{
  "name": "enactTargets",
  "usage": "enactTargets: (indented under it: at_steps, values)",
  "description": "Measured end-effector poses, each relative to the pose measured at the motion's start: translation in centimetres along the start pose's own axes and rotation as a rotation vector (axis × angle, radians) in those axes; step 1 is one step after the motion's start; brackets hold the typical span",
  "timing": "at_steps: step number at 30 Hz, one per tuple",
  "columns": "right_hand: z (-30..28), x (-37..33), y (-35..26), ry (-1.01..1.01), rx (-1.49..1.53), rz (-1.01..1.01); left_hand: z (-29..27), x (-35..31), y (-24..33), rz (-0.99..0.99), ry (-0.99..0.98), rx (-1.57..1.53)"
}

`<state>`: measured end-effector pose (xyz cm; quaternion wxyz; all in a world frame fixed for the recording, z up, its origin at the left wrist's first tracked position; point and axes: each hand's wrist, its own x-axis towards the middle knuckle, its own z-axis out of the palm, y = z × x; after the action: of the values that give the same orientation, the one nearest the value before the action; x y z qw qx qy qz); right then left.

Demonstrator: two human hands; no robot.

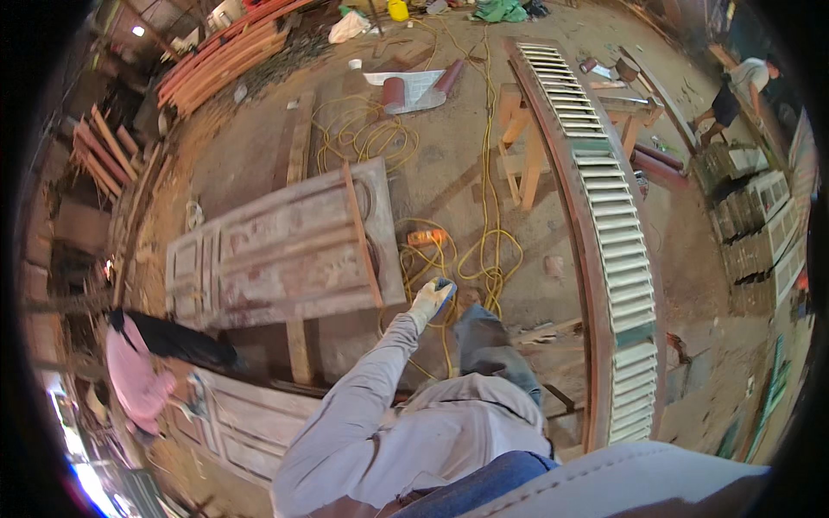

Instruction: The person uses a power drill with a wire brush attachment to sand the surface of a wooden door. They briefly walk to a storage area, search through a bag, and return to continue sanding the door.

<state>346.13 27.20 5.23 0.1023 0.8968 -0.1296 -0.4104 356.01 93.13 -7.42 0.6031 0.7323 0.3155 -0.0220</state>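
Observation:
My left hand (429,300), in a pale work glove, reaches out over the floor just beyond my knees. Its fingers look curled, with something blue at the palm side that may be a small object or the glove's own coating. Close beyond it lies an orange power tool (426,236) among loops of yellow cord (492,268). Left of the hand, a weathered panel door (276,246) rests low over the floor, with a narrow wood strip (361,233) across its near end. My right hand is out of sight.
A long louvered shutter (609,224) lies on a wooden sawhorse (524,147) to the right. At left, a person in pink (138,371) bends over another door (250,423). Another person (747,86) works at far right. Stacked boards (229,56) and abrasive-like sheets (419,89) lie beyond.

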Motion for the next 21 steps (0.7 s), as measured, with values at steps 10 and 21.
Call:
enactTargets:
  at_steps: [10,21]
  values:
    - [-43.1,13.1,-35.2,0.736,0.046,-0.703,-13.4,5.1,-6.9,-0.420,0.254,-0.122]
    - [-66.6,31.8,-72.6,0.836,0.299,-0.274,-25.1,26.6,1.3,-0.851,0.277,-0.160]
